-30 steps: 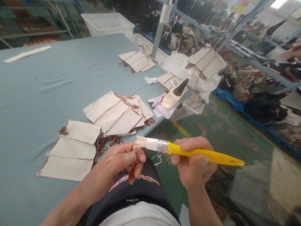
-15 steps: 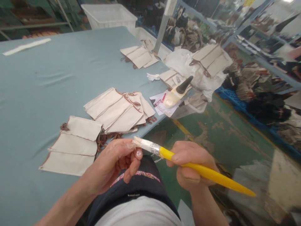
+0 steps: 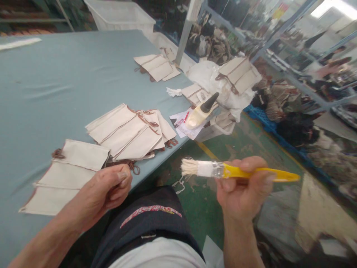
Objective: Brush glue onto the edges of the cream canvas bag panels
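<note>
My right hand [image 3: 245,188] grips a yellow-handled brush [image 3: 231,171] by the handle, held level above the floor, its pale bristles pointing left. My left hand [image 3: 107,188] is loosely curled, thumb pressed on the fingers, near the table's front edge; whether it holds anything is hidden. It sits apart from the bristles, next to a row of cream fabric pouches [image 3: 69,175] with brown cords. A fanned stack of the same pouches [image 3: 131,132] lies just beyond.
The blue-grey table [image 3: 55,82] carries more pouch piles [image 3: 154,67], a cream glue bottle with a dark nozzle [image 3: 199,111] on papers, and a white plastic bag with pouches [image 3: 234,78]. A white bin [image 3: 119,15] stands at the back. Shelving and green floor lie to the right.
My left hand let go of the bristles and moved down-left toward the table edge. The brush swung to the right and levelled out.
</note>
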{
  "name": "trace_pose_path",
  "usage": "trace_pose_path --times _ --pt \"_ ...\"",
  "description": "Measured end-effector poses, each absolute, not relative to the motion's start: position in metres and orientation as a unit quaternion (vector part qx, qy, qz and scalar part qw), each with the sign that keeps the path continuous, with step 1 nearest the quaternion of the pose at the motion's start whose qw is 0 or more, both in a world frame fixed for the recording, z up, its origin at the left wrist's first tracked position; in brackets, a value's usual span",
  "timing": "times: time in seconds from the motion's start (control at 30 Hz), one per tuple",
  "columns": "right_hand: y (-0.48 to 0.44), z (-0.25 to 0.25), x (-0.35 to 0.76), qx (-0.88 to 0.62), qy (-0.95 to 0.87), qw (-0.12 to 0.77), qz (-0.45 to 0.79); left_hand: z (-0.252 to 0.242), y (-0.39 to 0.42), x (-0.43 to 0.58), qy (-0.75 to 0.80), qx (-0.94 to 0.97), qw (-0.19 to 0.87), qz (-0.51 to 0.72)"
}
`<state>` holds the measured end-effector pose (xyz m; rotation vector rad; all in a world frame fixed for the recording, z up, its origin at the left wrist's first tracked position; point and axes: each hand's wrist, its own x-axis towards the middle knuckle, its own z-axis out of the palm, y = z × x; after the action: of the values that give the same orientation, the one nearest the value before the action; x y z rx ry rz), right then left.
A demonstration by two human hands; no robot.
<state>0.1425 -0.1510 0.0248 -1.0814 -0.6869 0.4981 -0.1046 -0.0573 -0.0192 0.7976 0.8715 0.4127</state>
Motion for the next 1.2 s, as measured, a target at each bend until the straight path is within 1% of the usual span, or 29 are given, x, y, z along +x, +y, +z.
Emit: trace_pose_path --times 0.1,0.2,0.33,0.4,0.5,0.63,0.83,0.93,1.07,1.2 --pt "-0.146 0.012 0.143 -0.524 -0.262 0.761 0.278 -0.024 -0.061 -0.102 0.391 0.412 0.798 0.202" --pt "-0.144 0.001 0.136 -0.535 -0.161 0.745 0.365 -0.023 -0.069 -0.095 0.404 0.48 0.745 0.227" --pt "-0.144 -0.004 0.128 -0.468 -0.028 0.725 0.505 -0.013 -0.08 -0.083 0.403 0.603 0.641 0.253" --pt "-0.145 -0.006 0.128 -0.426 0.026 0.711 0.559 -0.006 -0.084 -0.075 0.392 0.641 0.608 0.259" --pt "-0.147 -0.01 0.13 -0.373 0.082 0.69 0.615 0.003 -0.087 -0.065 0.374 0.675 0.571 0.28" --pt "-0.15 -0.016 0.131 -0.314 0.115 0.674 0.659 0.011 -0.088 -0.056 0.352 0.702 0.535 0.312" --pt "-0.153 -0.021 0.13 -0.267 0.136 0.661 0.688 0.02 -0.089 -0.047 0.379 0.667 0.554 0.324" --pt "-0.152 -0.018 0.13 -0.301 0.125 0.663 0.674 0.024 -0.091 -0.042 0.393 0.636 0.595 0.294" --pt "-0.15 -0.011 0.13 -0.365 0.094 0.679 0.63 0.025 -0.095 -0.041 0.373 0.59 0.673 0.245" --pt "-0.148 -0.007 0.132 -0.408 0.061 0.686 0.6 0.018 -0.099 -0.046 0.357 0.573 0.695 0.248"
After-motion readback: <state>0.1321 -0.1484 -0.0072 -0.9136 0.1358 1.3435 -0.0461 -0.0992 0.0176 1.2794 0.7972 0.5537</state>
